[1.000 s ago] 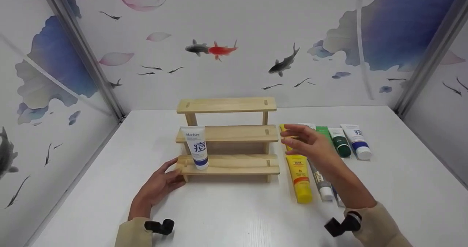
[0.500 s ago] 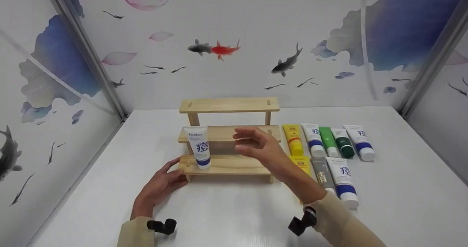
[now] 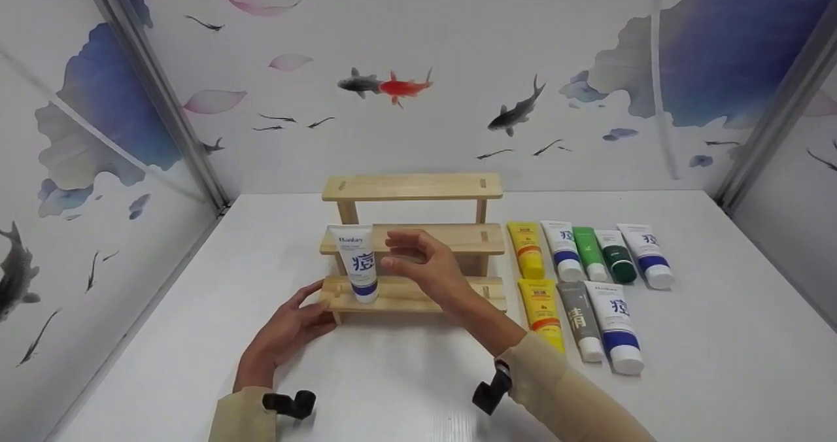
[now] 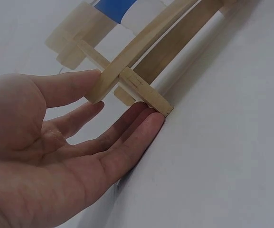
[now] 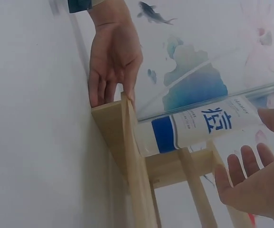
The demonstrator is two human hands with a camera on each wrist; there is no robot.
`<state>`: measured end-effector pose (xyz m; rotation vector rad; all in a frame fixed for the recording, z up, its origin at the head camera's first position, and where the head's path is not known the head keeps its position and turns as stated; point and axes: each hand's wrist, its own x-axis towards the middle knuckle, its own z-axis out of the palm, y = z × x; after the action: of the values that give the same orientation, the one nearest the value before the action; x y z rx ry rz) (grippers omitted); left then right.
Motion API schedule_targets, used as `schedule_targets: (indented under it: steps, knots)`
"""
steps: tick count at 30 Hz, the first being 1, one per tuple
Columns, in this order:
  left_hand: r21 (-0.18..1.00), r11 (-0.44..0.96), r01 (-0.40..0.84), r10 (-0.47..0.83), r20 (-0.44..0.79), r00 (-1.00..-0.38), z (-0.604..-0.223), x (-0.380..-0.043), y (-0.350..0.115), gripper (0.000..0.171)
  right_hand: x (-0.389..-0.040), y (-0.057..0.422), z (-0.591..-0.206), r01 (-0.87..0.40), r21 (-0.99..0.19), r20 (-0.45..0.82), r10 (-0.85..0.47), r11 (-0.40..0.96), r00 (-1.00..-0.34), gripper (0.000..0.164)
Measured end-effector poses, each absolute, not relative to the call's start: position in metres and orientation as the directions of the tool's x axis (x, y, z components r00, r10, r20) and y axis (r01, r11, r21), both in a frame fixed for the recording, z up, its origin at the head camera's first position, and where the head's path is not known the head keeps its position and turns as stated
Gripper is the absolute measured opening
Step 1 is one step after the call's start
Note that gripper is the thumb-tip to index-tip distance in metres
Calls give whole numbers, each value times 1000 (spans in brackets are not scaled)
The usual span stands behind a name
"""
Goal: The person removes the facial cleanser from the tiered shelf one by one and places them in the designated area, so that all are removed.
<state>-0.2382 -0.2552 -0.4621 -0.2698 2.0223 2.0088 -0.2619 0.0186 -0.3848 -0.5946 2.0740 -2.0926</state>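
A white-and-blue squeeze tube [image 3: 354, 262] stands cap-down at the left end of the lowest step of a three-step wooden display stand [image 3: 425, 295]. At that step's left end my left hand [image 3: 288, 331] holds the stand. In the left wrist view the thumb [image 4: 72, 88] presses the board's end, while other fingertips touch the leg below. My right hand [image 3: 428, 269] hovers above the lowest step, just right of the tube. Its fingers are loosely bent with the thumb apart, and a small gap separates them from the tube. Nothing is in this hand.
Right of the stand, several tubes lie in two rows, among them a yellow tube [image 3: 525, 249], a green tube [image 3: 590, 252], a grey tube [image 3: 579, 321] and a larger white-and-blue tube [image 3: 614, 324]. Behind the stand rises a wall [image 3: 451, 23] painted with fish.
My right hand has moved left from above the lying tubes to beside the standing tube. The left hand stays at the stand's end, and the tube has not moved on its step.
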Motion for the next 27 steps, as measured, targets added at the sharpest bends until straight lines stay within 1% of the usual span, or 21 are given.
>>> schedule_targets:
  steps: [5, 13, 18, 27]
  knots:
    - [945, 19, -325, 63, -326, -943, -462, -239, -257, 57, -263, 3, -394, -184, -982, 183, -368, -34, -912, 53]
    - [944, 18, -330, 51, -331, -942, -462, -239, -257, 57, -267, -18, -398, -201, -976, 219, -358, -87, -908, 51]
    - [943, 24, -333, 49, -334, -941, -462, -238, -256, 57, -269, -29, -401, -199, -977, 213, -333, -76, -919, 49]
    - [947, 36, -319, 62, -321, -945, -461, -238, -256, 57, -270, -35, -402, -196, -979, 204, -285, -59, -937, 39]
